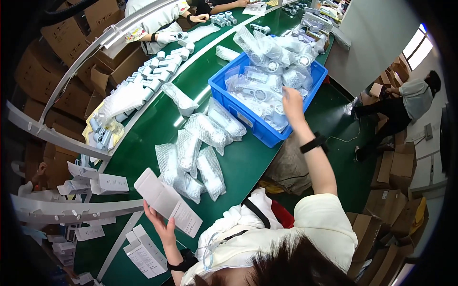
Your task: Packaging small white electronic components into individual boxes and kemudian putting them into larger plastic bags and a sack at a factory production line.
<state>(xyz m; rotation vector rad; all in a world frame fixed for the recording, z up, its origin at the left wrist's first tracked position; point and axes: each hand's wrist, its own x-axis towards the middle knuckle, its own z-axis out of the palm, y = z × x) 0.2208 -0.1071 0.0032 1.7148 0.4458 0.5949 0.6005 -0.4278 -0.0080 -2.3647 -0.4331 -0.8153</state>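
My left hand (163, 228) grips the lower side of a white cardboard box (169, 205), its flap end tilted up over the green table. My right hand (292, 102) reaches over the right part of a blue plastic bin (250, 125), against the bagged items inside. Its fingertips are partly hidden, so whether they hold anything does not show. The bin is heaped with clear bubble bags (260, 93) holding light-grey handheld devices with round ends. Between the bin and the box lie several bubble-wrapped packages (210, 128) on the table.
Another white box (144, 252) lies left of my left hand. Rows of bare grey devices (160, 71) line the table's far left side, where a person's gloved hand (171, 37) holds one. A curved white rail (62, 128) crosses the left. Cardboard cartons and a standing person (415, 102) are at right.
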